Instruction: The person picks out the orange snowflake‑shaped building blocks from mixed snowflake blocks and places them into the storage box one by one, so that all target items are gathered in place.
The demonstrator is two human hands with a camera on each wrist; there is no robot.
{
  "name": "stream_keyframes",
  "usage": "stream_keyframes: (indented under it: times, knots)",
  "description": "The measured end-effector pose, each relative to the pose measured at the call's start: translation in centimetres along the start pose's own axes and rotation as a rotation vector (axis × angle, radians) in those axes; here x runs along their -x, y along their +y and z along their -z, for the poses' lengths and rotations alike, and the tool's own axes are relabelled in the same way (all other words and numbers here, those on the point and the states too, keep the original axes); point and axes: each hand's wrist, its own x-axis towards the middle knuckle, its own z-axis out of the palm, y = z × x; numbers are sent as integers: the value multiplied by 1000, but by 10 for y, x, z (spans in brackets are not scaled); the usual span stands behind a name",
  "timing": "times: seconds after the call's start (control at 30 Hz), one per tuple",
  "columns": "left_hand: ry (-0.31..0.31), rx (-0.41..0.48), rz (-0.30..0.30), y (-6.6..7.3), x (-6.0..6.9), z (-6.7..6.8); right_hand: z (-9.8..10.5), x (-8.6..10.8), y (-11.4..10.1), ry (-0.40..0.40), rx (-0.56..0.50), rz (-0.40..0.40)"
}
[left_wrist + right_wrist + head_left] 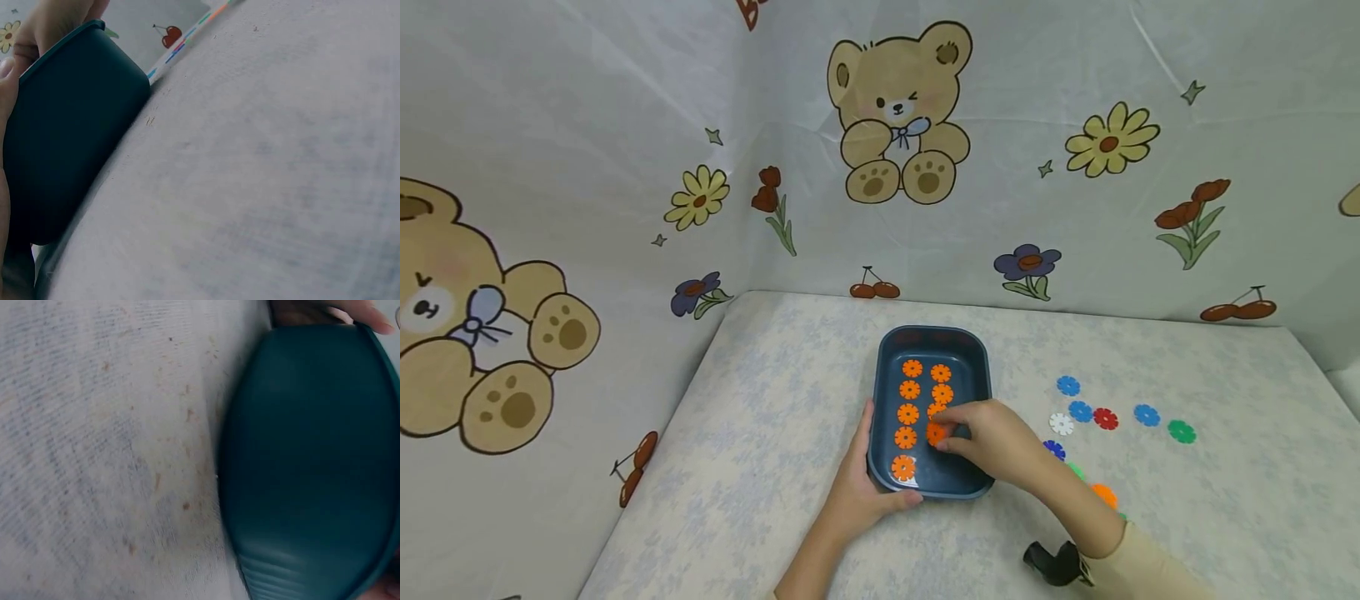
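A dark blue rectangular tray [951, 479] lies on the table with two columns of orange notched plastic discs [907, 413] in it. My left hand [856, 498] holds its near left corner, thumb along the near side and fingers at the left wall. My right hand [996, 440] reaches over the right wall and pinches an orange disc [936, 435] at the near end of the right column. Whether that disc touches the tray floor I cannot tell. Both wrist views show mostly the tray's outer wall [78, 131], [306, 450]; the pinched disc is hidden there.
Right of the tray lie loose discs: several blue ones [1147, 415], a white one [1062, 424], a red one [1105, 418], a green one [1182, 432] and an orange one [1104, 497]. The right forearm partly covers some. A black object [1052, 563] shows at the right wrist.
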Motion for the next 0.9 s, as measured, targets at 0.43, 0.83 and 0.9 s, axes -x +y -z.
stream_keyframes:
  times: [0.43,0.83,0.9]
  knots:
    - [-2,-2,11,0,0,0,-22,-13,-6,-28,406,62]
    - [3,-3,3,0,0,1,-27,-13,-6,32,519,85]
    - [-1,-1,4,-1,0,1,-25,-14,-6,30,498,96]
